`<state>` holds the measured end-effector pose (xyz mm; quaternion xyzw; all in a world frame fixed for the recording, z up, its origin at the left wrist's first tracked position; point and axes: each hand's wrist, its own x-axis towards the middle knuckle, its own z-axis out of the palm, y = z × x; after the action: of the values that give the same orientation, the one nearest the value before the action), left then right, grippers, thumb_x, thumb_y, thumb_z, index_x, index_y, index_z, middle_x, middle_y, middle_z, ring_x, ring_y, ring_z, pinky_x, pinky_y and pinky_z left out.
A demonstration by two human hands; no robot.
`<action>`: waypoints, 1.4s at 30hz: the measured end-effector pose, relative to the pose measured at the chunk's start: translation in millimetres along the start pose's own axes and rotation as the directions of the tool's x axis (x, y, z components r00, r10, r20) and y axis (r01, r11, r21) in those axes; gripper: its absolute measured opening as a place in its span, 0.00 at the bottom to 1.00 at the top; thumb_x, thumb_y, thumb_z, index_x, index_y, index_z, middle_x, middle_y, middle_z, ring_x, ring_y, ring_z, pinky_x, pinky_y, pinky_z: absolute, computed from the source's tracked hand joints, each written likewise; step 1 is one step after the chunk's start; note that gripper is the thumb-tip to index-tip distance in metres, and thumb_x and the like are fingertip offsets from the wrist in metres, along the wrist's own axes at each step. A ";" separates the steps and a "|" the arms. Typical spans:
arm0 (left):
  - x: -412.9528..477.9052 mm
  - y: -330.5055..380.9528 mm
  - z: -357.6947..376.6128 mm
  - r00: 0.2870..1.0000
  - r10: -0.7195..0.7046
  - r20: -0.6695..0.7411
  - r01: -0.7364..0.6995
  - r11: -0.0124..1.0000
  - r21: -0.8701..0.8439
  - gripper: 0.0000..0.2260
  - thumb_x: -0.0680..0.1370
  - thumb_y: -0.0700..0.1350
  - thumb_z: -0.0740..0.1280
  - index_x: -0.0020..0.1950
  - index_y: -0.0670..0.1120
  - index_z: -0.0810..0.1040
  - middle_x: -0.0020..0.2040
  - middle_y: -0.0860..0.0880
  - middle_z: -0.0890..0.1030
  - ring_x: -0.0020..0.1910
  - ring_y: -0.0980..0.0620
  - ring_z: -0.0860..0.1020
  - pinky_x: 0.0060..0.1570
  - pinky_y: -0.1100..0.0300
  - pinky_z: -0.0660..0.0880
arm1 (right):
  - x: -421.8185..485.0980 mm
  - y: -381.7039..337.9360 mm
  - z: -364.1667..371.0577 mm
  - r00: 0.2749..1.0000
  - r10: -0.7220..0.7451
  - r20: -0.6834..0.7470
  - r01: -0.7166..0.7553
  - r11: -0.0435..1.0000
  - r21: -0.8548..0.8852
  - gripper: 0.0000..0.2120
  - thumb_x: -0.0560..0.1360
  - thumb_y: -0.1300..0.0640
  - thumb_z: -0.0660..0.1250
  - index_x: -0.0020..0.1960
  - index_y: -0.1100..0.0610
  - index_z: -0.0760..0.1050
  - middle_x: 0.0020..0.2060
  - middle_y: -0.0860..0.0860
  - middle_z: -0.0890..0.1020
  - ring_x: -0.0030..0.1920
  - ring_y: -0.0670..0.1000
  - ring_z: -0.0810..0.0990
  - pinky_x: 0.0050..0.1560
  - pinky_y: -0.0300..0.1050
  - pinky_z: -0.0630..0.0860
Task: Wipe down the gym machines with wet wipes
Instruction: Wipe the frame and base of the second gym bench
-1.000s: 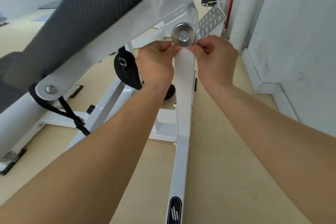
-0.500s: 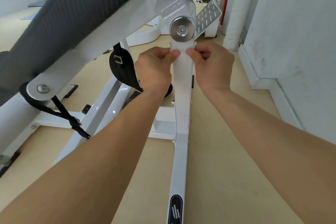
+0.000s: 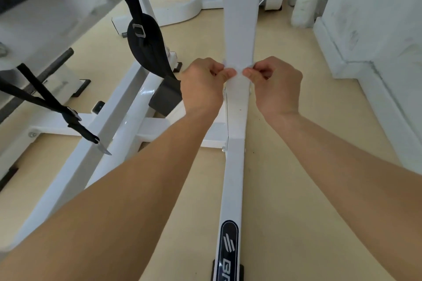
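White wipe (image 3: 238,70) round glossy post (image 3: 241,29), left hand (image 3: 203,85), right hand (image 3: 277,85) pinching

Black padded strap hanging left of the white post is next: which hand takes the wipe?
Left, likely. The left hand pinches the thin white wet wipe on the side of the white metal post where the black padded strap hangs; the right hand, opposite, would have to cross it.

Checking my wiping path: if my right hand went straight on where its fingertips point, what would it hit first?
The white post, wrapped in the wipe that the right hand pinches; the left hand seems just beyond it.
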<state>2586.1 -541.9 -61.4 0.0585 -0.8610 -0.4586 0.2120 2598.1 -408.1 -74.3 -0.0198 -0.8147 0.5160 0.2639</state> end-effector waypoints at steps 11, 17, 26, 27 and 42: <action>-26.6 -43.3 27.3 0.998 -0.056 -0.016 0.056 0.998 0.000 0.10 0.73 0.51 0.78 0.42 0.49 0.79 0.33 0.59 0.76 0.33 0.62 0.75 0.34 0.73 0.71 | -23.6 41.5 15.3 0.997 0.063 0.049 -0.062 0.998 -0.025 0.04 0.75 0.58 0.74 0.44 0.57 0.80 0.41 0.49 0.83 0.43 0.49 0.81 0.49 0.42 0.77; -30.0 -66.4 36.5 0.987 -0.150 0.060 0.147 0.988 0.047 0.10 0.73 0.51 0.77 0.44 0.47 0.80 0.37 0.56 0.78 0.34 0.61 0.75 0.31 0.72 0.68 | -32.9 57.2 20.6 0.995 0.067 0.071 -0.062 0.995 -0.078 0.06 0.75 0.58 0.74 0.43 0.57 0.78 0.39 0.49 0.81 0.42 0.50 0.79 0.47 0.41 0.75; -31.2 -66.0 35.7 0.992 -0.120 0.040 0.123 0.990 -0.068 0.08 0.74 0.50 0.77 0.42 0.51 0.79 0.35 0.59 0.78 0.32 0.64 0.76 0.34 0.76 0.70 | -37.2 65.1 23.2 0.999 0.035 0.015 -0.034 0.998 -0.054 0.06 0.75 0.57 0.74 0.41 0.56 0.79 0.39 0.50 0.83 0.40 0.49 0.80 0.47 0.39 0.76; -30.8 -67.8 36.7 0.992 -0.116 0.045 0.118 0.992 -0.053 0.08 0.74 0.51 0.77 0.42 0.50 0.80 0.35 0.59 0.79 0.32 0.63 0.76 0.34 0.75 0.71 | -35.9 64.7 23.3 1.000 0.022 0.013 -0.021 0.999 -0.045 0.06 0.75 0.57 0.74 0.42 0.56 0.79 0.38 0.50 0.82 0.40 0.48 0.80 0.46 0.38 0.76; -51.3 -141.6 79.3 0.948 -0.192 0.252 0.126 0.958 0.256 0.07 0.74 0.49 0.76 0.44 0.48 0.81 0.39 0.52 0.81 0.40 0.49 0.81 0.40 0.57 0.77 | -74.6 146.7 59.3 0.951 0.261 0.166 -0.213 0.941 -0.262 0.08 0.72 0.58 0.75 0.42 0.60 0.78 0.39 0.54 0.81 0.42 0.56 0.80 0.46 0.51 0.76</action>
<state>2586.0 -547.1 -231.5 0.0890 -0.9228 -0.3721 0.0442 2600.4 -411.5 -249.2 -0.0987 -0.8850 0.4408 0.1127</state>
